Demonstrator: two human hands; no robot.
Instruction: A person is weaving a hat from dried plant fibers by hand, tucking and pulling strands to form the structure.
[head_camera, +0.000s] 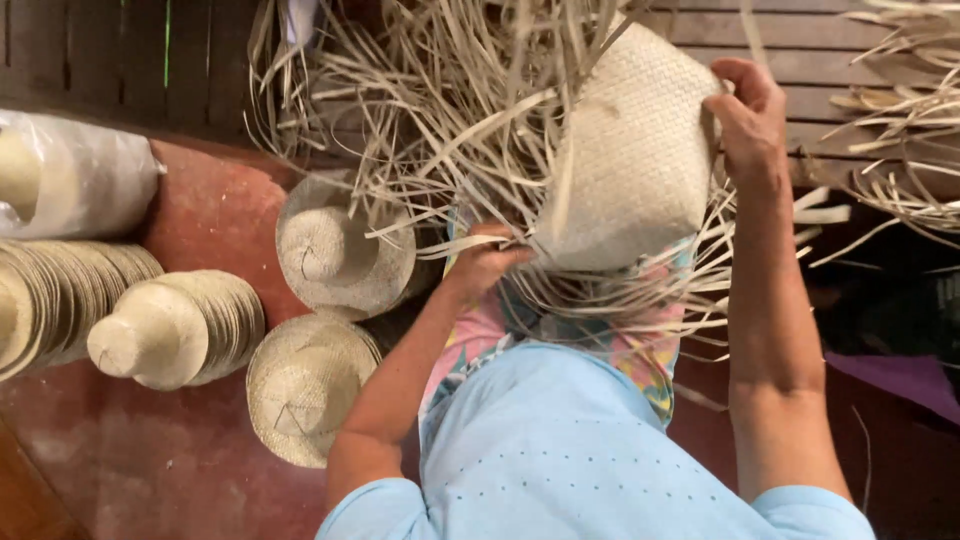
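A half-woven straw hat crown sits on my lap, its loose pale strips fanning out in all directions. My right hand grips the crown's upper right edge. My left hand is closed on strips at the crown's lower left rim, over my colourful patterned clothing. I wear a light blue shirt.
Two finished straw hats lie on the red floor to my left. A stack of nested hats lies on its side further left, beside another stack and a plastic-wrapped bundle. More loose strips lie right.
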